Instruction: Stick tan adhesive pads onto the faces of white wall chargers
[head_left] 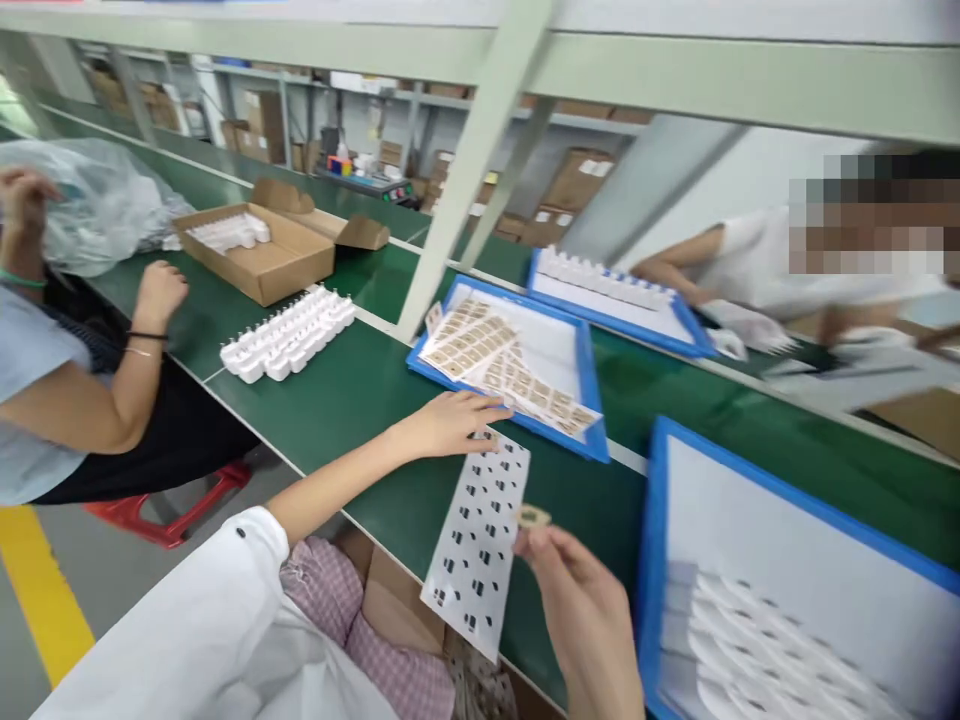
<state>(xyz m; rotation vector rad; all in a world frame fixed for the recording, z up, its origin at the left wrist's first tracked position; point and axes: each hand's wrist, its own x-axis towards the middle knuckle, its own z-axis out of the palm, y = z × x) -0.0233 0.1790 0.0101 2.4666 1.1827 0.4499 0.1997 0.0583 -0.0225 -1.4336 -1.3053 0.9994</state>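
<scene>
The right hand (pixel 581 590) is pinching a small tan piece (pixel 533 516) between thumb and fingertips, holding it just above the right long edge of a marked white sheet (pixel 480 540). The left hand (pixel 454 425) is spreading loosely over the far end of that sheet, by the near edge of the middle blue tray (pixel 589 365); whether it is pressing down, I cannot tell.

The sheet is lying across the counter (pixel 352 390), its near end reaching about as far as the counter's near edge. If the left hand is holding it only lightly, a brush from the forearm or the lap could drag it over that edge.

The tan piece is relying on a narrow fingertip grip, so a slight slip could drop it onto the sheet.

The right wrist is passing close to the left edge of the right-hand blue tray (pixel 651 560); a careless swing could bump it and jostle the white parts (pixel 772 640) inside.

In the middle tray, tan-dotted sheets (pixel 480 345) are overlapping unevenly up to the near edge, so a catching finger could pull several out together.
</scene>
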